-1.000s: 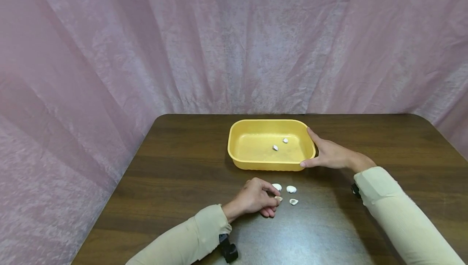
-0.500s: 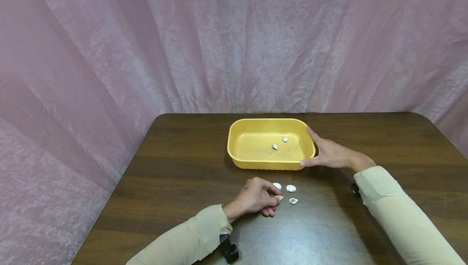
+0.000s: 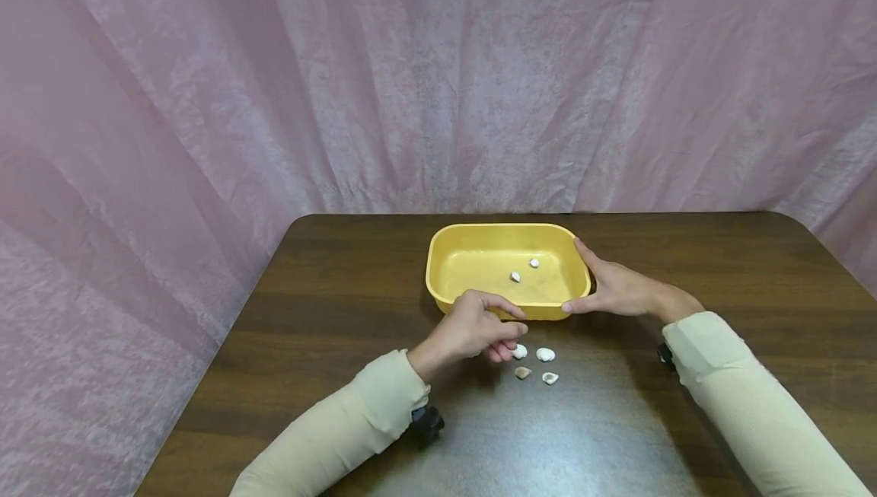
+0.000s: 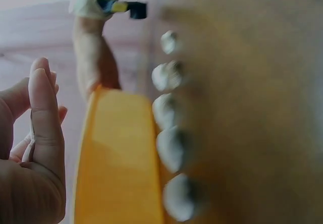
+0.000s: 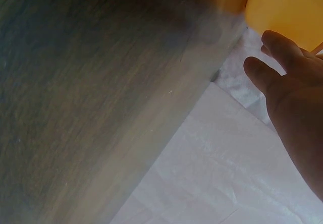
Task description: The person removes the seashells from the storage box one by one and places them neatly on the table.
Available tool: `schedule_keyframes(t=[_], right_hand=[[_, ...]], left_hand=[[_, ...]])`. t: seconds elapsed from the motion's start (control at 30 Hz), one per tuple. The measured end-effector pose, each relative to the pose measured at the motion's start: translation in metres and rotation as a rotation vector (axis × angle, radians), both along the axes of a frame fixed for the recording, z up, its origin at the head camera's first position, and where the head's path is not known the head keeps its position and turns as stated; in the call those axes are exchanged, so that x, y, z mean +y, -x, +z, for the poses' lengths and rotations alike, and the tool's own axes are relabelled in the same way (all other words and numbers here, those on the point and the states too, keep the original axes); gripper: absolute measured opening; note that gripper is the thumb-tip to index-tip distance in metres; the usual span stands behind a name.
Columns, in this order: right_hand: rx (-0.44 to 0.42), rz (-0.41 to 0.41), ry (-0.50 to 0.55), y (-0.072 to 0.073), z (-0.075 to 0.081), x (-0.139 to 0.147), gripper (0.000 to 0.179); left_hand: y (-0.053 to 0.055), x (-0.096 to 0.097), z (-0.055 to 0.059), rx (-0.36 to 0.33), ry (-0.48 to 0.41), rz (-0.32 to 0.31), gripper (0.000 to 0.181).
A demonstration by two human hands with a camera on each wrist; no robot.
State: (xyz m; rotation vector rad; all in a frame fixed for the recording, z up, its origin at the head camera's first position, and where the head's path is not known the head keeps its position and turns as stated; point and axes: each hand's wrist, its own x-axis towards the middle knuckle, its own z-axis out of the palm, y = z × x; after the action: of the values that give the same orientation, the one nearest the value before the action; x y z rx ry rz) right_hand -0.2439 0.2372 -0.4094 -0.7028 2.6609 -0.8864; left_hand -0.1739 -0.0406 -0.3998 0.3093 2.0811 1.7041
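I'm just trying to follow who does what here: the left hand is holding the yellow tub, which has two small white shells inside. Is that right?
One slip: the right hand, not the left hand, holds the yellow tub, as the head view shows. Two small white shells do lie inside.

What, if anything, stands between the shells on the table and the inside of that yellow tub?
The near wall of the yellow tub, which the shells would have to clear. The left hand hovers over part of the gap; nothing else visible is in the way.
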Motion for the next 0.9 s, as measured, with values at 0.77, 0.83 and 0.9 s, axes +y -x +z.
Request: schedule_keyframes(t=[0.77,0.83,0.9], right_hand=[[0.004,-0.002,-0.011,0.000,0.001,0.001,0.125],[0.004,-0.005,-0.013,0.000,0.000,0.001,0.125],[0.006,-0.008,-0.016,0.000,0.000,0.001,0.126]], left_hand=[[0.058,0.015,0.016,0.074,0.085,0.140,0.013],[0.061,0.016,0.015,0.074,0.092,0.144,0.014],[0.064,0.017,0.013,0.075,0.100,0.145,0.014]])
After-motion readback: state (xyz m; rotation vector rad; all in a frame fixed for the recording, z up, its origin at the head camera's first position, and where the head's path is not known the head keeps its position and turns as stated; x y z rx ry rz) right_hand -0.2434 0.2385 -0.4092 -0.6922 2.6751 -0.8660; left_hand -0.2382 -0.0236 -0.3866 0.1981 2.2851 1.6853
